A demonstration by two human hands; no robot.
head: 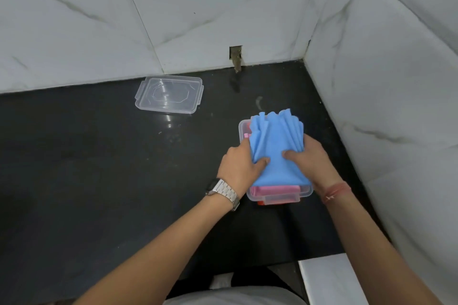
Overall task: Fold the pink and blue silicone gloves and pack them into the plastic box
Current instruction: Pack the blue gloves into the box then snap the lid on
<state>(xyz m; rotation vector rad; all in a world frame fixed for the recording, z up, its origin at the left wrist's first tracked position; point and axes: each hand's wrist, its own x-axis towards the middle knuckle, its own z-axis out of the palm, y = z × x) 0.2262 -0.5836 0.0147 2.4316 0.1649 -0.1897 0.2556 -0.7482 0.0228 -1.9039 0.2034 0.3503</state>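
Note:
A clear plastic box (277, 198) stands on the black counter right of centre. Pink gloves (272, 190) lie folded inside it, showing at the near end. A blue glove (277, 146) lies on top of the box, its fingers sticking out past the far rim. My left hand (238, 163) grips the blue glove's left edge with the thumb on top. My right hand (309, 156) grips its right edge the same way. Both hands press the glove down over the box.
The box's clear lid (169, 94) lies flat on the counter (86, 161) at the back left, near the marble wall. A second marble wall (396, 94) closes in the right side. A notch in the tile (235, 57) sits behind the box.

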